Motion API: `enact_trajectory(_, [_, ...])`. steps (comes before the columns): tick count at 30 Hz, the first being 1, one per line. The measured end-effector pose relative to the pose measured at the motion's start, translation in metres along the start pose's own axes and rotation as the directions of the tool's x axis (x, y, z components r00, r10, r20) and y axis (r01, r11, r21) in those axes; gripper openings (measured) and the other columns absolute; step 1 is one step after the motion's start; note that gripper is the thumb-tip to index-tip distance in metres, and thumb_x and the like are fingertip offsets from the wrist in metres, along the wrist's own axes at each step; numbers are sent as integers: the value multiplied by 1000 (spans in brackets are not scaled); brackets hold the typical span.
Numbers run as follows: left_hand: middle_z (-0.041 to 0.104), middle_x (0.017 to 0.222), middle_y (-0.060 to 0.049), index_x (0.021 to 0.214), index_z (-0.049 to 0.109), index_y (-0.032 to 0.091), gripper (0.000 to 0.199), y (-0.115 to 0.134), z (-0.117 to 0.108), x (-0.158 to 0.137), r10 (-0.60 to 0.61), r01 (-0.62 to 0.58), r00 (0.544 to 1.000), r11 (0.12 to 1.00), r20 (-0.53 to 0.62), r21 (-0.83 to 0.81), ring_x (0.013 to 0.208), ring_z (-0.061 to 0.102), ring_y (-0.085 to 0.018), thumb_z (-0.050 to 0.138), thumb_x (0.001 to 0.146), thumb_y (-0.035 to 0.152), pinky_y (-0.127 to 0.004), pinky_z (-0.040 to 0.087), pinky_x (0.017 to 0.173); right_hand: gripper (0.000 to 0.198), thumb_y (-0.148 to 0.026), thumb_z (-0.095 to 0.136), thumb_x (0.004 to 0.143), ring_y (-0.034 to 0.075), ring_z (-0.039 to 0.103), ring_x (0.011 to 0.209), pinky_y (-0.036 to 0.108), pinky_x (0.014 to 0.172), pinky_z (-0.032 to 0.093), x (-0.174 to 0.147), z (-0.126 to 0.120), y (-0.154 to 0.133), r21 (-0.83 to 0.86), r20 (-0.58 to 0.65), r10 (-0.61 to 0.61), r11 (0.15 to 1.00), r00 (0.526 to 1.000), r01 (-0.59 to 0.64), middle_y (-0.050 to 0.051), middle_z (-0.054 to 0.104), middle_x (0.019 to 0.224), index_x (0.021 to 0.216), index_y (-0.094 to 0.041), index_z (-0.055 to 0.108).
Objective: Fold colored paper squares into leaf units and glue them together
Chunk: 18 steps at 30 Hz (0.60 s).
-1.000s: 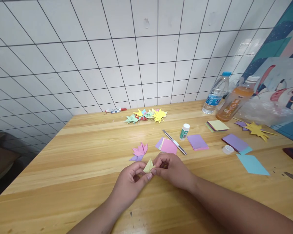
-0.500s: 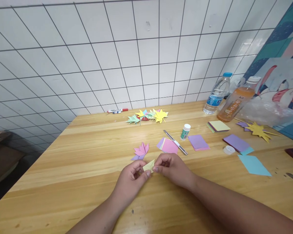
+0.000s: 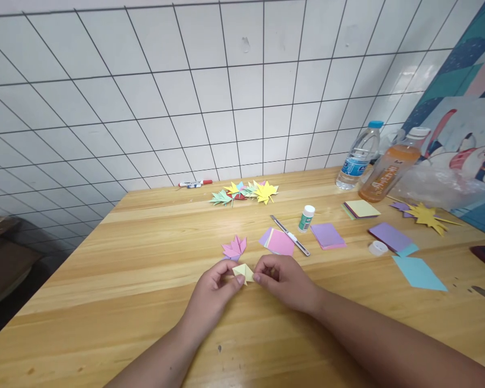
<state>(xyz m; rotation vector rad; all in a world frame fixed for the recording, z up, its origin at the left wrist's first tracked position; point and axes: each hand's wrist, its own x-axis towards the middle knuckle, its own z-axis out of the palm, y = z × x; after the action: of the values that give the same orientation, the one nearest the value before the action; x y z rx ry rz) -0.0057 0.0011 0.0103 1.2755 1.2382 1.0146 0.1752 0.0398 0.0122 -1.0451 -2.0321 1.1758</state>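
Observation:
A small piece of folded yellow paper [image 3: 243, 271] is held between my two hands above the wooden table. My left hand [image 3: 217, 284] pinches its left side between thumb and fingers. With thumb and forefinger, my right hand [image 3: 283, 280] grips its right corner. Just beyond my left hand lies a pink and purple folded paper leaf [image 3: 235, 248], its purple part partly hidden by my fingers. A stack of pink and purple paper squares [image 3: 281, 242] lies past my right hand, with a utility knife [image 3: 291, 236] resting across it.
A small glue bottle [image 3: 306, 219], a white cap [image 3: 378, 248] and more paper squares [image 3: 327, 236] are on the right. Farther back stand a water bottle [image 3: 358, 156] and an orange drink bottle [image 3: 392, 167]. Folded leaves [image 3: 262, 192] and markers [image 3: 195, 184] lie near the tiled wall.
The folded yellow paper has spread into a wider shape with a point showing below. My left hand has shifted slightly left; both hands keep their grip.

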Motion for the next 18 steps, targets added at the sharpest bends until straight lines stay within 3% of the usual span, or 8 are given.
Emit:
enact_trajectory(3, [54,64,1,80,56,17,20,-1,1,1,-69,71,997,996,25,-47,60,47,-12,61,74,35,-23,39,59,5,-22,54,79,7,44,55,18,50,32,-2,1,-1,-65,-13,-43,997,999,42,-4,53,65,78,-18,56])
enact_trajectory(7, [46,55,6,71,53,17,17,-6,5,1,-74,72,996,996,41,49,51,40,-9,62,73,30,-19,33,51,28,-25,63,74,8,49,61,20,56,37,-5,1,-5,-161,-60,-131,980,990,120,-2,59,82,100,-21,53])
enact_trajectory(13, [45,56,5,70,60,16,12,-6,7,-1,-12,7,999,986,32,166,54,39,-9,62,74,27,-19,31,51,13,-29,59,79,10,51,62,21,57,36,-6,-3,-7,-251,-13,-174,954,985,165,-1,61,77,89,-21,61])
enact_trajectory(18, [52,61,2,74,64,16,13,-6,5,-1,7,-25,996,979,86,201,59,44,-11,58,77,28,-21,35,56,17,-21,46,86,11,55,71,22,63,38,-5,-5,-5,-251,-24,-170,955,985,159,0,63,78,88,-21,63])
